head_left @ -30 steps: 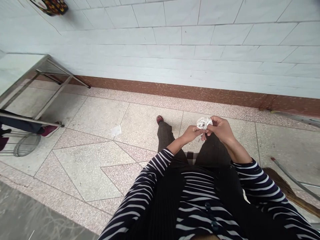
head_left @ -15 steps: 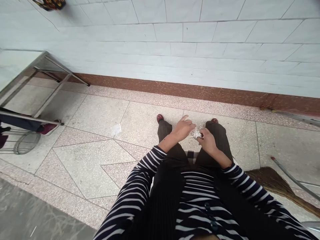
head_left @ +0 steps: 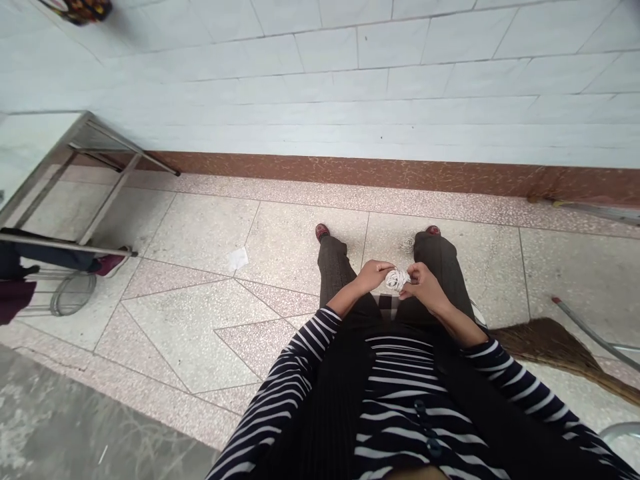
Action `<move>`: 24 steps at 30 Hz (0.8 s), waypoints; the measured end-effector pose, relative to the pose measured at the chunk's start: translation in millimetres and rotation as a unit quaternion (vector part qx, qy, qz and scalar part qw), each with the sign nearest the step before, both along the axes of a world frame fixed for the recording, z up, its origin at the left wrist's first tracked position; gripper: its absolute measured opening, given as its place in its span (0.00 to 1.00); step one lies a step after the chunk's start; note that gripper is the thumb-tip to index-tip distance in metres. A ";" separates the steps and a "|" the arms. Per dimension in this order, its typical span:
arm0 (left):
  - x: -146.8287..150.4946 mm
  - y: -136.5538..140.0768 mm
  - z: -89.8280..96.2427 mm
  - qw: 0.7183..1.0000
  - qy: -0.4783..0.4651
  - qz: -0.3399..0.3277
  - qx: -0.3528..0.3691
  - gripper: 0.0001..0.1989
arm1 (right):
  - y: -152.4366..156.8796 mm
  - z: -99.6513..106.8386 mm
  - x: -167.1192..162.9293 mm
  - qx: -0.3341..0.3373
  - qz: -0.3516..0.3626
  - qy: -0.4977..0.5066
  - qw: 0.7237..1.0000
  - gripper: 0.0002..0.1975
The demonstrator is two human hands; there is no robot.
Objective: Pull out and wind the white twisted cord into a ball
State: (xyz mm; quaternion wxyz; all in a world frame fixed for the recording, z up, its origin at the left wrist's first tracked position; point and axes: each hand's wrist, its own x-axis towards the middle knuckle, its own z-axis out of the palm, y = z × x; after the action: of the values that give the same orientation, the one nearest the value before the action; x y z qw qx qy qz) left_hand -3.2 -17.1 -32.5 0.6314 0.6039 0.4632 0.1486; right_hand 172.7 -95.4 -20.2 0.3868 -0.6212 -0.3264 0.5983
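Had the white cord bundle (head_left: 397,280) up in mid-air between both hands, over the floor (head_left: 300,227) and between the trouser legs (head_left: 333,267), well short of the floor's edge along the brown skirting (head_left: 300,168). Pinched the right side of it between thumb and fingers of the right hand (head_left: 424,285); had the fingers of the left hand (head_left: 373,275) close together against the other side, but honestly couldn't tell if gripping a strand or just steadying. Looked pretty far along, going by the winding: already rolled into a compact, roundish ball, with layered turns showing and no long tail visible. Wouldn't call it finished, though. Couldn't make out a knot or tucked-in end, so probably had the securing left to do, and hadn't yet let go or set it down. Also spotted a pale coil-like thing (head_left: 407,245), apparently on the floor, just beside the right trouser leg and nearer the skirting edge; too blurry to say if more cord or connected at all. Otherwise just had a flat white scrap (head_left: 237,259) on the floor to the left, well apart from both hands, and a brown broom (head_left: 550,340) off right.
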 end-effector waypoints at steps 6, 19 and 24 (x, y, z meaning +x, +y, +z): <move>-3.3 -11.0 0.8 0.998 -0.001 -0.022 -0.051 0.14 | -8.6 4.9 3.3 0.010 0.071 0.001 0.997 0.27; -22.6 30.2 172.6 0.917 -0.174 0.031 0.357 0.23 | -4.8 10.8 8.9 0.009 -0.046 0.018 0.999 0.23; -36.7 22.3 270.7 0.815 -0.310 0.073 0.484 0.27 | -9.4 5.7 6.8 0.021 -0.016 -0.010 1.000 0.23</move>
State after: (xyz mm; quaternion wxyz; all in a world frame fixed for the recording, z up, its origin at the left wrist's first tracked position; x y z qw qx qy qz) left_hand -39.8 5.1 238.3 0.3548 0.7178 0.1535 0.5790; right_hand 179.5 -104.8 -14.5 0.4062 -0.6237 -0.3330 0.5788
